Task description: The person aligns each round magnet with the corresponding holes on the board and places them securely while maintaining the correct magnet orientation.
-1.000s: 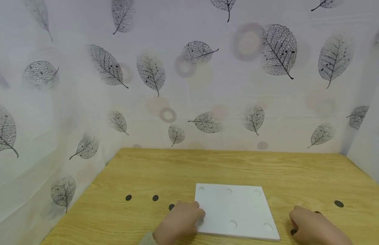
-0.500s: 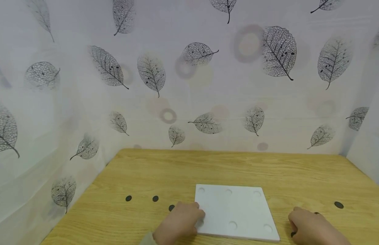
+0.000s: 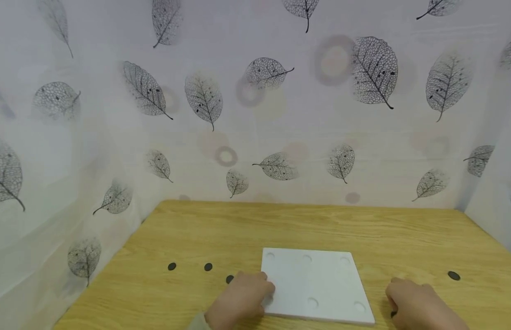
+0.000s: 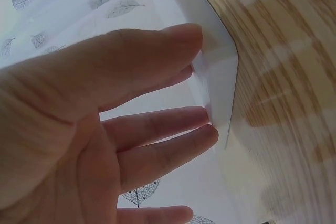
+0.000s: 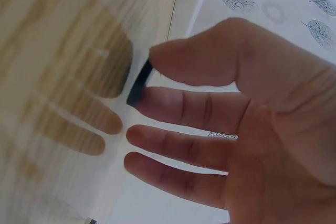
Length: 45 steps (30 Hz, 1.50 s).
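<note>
My left hand [image 3: 243,295] is at the left edge of a white board [image 3: 321,288] lying flat on the table, with several round recesses. In the left wrist view, the thumb and nearly straight fingertips touch the edge of the board [image 4: 215,66]. To the right of the board, my right hand [image 3: 418,302] pinches a small black disc [image 5: 140,83] between thumb and index finger. It is on edge, close over the glossy tabletop, and the other fingers extend beside it. The hand mostly hides this disc [image 3: 393,314] in the head view.
On the wood-grain table [image 3: 222,224], several black discs lie left of the board, one of them beside my left hand [image 3: 229,278]. Another disc [image 3: 453,275] lies at the far right. A leaf-patterned curtain [image 3: 255,128] encloses the back and sides.
My right hand has shifted slightly left with its disc, and now covers a disc that peeked out behind it before. The left hand and the board stay put.
</note>
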### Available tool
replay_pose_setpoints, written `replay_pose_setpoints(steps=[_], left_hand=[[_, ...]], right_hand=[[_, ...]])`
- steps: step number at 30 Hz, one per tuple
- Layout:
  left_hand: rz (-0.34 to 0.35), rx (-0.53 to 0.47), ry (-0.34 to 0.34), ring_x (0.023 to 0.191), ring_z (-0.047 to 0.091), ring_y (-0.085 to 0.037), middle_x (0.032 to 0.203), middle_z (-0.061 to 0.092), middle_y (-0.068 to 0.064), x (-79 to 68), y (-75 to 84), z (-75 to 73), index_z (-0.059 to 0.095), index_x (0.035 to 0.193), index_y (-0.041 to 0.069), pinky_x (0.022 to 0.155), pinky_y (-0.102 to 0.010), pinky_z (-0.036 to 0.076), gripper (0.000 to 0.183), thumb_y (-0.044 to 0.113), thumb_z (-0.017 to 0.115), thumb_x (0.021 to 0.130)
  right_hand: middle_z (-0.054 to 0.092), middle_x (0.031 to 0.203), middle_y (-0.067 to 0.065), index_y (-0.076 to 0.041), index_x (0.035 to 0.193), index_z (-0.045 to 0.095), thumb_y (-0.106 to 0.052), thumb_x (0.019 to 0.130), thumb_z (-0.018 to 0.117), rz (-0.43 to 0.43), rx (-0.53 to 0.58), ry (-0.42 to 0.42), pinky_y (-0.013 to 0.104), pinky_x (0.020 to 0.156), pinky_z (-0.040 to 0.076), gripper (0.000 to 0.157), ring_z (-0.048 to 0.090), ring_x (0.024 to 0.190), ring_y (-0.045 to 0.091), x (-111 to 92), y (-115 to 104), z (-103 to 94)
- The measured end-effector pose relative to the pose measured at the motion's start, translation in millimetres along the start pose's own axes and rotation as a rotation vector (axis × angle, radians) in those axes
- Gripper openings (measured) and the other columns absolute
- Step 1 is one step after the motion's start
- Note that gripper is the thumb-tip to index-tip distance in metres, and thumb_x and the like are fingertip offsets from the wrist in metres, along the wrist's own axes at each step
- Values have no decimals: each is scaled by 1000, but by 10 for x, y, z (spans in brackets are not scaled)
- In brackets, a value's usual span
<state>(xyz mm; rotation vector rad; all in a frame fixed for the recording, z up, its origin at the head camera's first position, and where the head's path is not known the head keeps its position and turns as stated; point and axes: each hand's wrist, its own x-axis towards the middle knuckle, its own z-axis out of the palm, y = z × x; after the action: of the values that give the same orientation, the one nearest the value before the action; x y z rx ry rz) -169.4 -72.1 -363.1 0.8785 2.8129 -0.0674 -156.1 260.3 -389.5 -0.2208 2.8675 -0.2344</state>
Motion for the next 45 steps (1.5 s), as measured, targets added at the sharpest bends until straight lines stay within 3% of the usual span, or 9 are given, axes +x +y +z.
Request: replay_pose_setpoints(steps=[7, 13, 23, 29, 34, 40, 45], left_hand=[[30, 64, 50, 60, 41, -4, 69, 45, 10, -7, -8, -5, 64, 85, 22, 57, -25, 39, 23, 25, 76, 65], [30, 64, 39, 60, 40, -4, 69, 45, 10, 9, -10, -10, 64, 85, 23, 58, -26, 39, 23, 25, 76, 66], [35, 85, 48, 59, 40, -4, 68, 44, 10, 6, 1, -15, 64, 84, 23, 55, -25, 38, 24, 26, 77, 64], [25, 64, 30, 59, 40, -5, 69, 46, 10, 23, 2, -16, 65, 87, 23, 56, -25, 39, 26, 27, 77, 65], [27, 73, 37, 59, 40, -4, 68, 45, 10, 20, 4, -16, 65, 86, 23, 55, -25, 38, 26, 27, 77, 64], [29, 68, 32, 59, 39, -4, 68, 45, 10, 19, 2, -13, 64, 86, 23, 55, -25, 38, 26, 27, 77, 64], [29, 61, 22, 60, 39, -4, 69, 45, 10, 20, 0, -18, 65, 87, 23, 57, -26, 39, 25, 26, 76, 66]], right_hand=[[37, 67, -3, -15, 62, 45, -10, 60, 66, -42, -85, 77, 34, 54, 31, 21, 36, 59, 16, -11, -25, -44], [39, 67, -1, -13, 64, 45, -13, 63, 69, -26, -48, 69, 34, 54, 30, 24, 36, 57, 16, 19, -39, -98], [42, 73, -6, -18, 62, 47, -18, 55, 71, -129, -132, 218, 34, 49, 35, 25, 38, 61, 13, 17, -116, -217], [48, 81, -6, -18, 63, 49, -19, 56, 74, -157, -116, 235, 36, 50, 37, 26, 41, 65, 13, 6, -252, -340], [52, 88, -2, -18, 64, 51, -21, 58, 78, -173, -108, 237, 38, 51, 39, 28, 45, 69, 15, 29, -383, -431], [54, 92, 0, -21, 61, 50, -21, 56, 76, -230, -125, 309, 39, 53, 41, 26, 49, 74, 19, 39, -481, -445], [55, 100, 5, -23, 59, 49, -21, 55, 74, -242, -140, 308, 49, 61, 42, 25, 52, 87, 28, 32, -522, -425]])
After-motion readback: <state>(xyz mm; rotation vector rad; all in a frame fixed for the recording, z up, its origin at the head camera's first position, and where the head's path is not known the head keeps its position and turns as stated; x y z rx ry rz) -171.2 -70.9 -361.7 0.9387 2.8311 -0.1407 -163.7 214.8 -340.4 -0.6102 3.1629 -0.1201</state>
